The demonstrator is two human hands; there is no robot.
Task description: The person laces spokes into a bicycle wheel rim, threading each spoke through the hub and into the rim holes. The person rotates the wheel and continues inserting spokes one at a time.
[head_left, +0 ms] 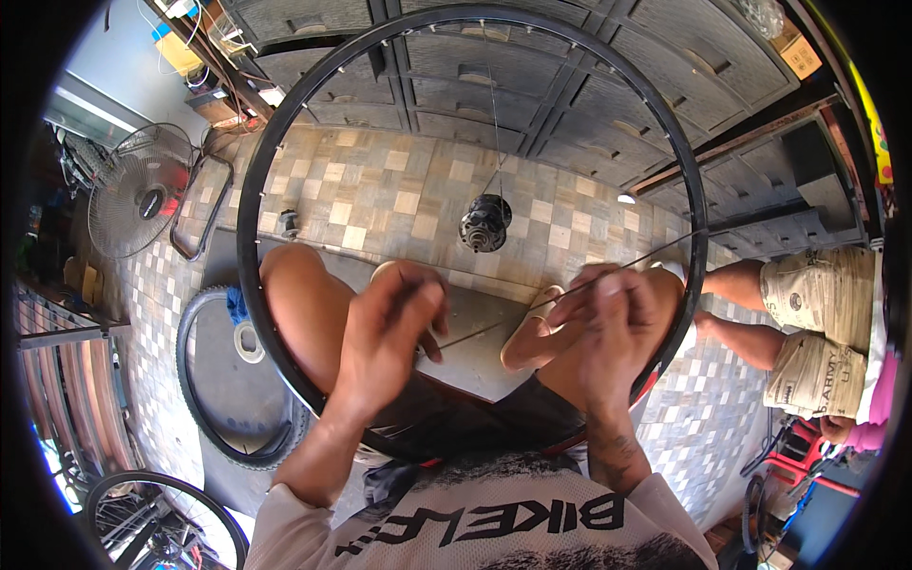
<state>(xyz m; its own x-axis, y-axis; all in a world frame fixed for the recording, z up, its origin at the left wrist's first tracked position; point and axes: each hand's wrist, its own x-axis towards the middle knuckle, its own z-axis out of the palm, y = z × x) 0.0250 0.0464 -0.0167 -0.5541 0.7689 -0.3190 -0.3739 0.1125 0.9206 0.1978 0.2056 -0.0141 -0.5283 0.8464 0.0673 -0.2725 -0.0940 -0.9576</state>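
- Right hand (603,309), inside the rim toward its right side: thumb and fingers pinched around a thin dark metal spoke (655,255).
- Left hand (401,313), inside the rim, left of its middle: fingers curled in, right by the low end of a thin line of spoke. Can't tell if they're actually gripping it, or whether that's the same spoke the right hand has, since the hand hides too much.
- That pinched spoke slants up to the rim's right side and crosses it in view; can't tell if it's fastened there.
- Big black bicycle rim (249,190), the landmark for all this: it circles both hands, with its near edge down by the person's lap.
- Dark, shiny cylindrical hub (484,224): within the rim, above and between the hands, thin spokes running from it toward the rim's top.
- Small grey spool-shaped part (289,223): on the floor, seen through the rim's left side.
- Loose black knobby tyre (190,380): just left of the rim, bright blue cloth (236,306) near its top.
- Round wire-caged fan (142,190): farther left of the rim.
- Dark grey drawer cabinets (465,71): beyond the rim's top.
- Another person in tan printed shorts (817,299): right of the rim.
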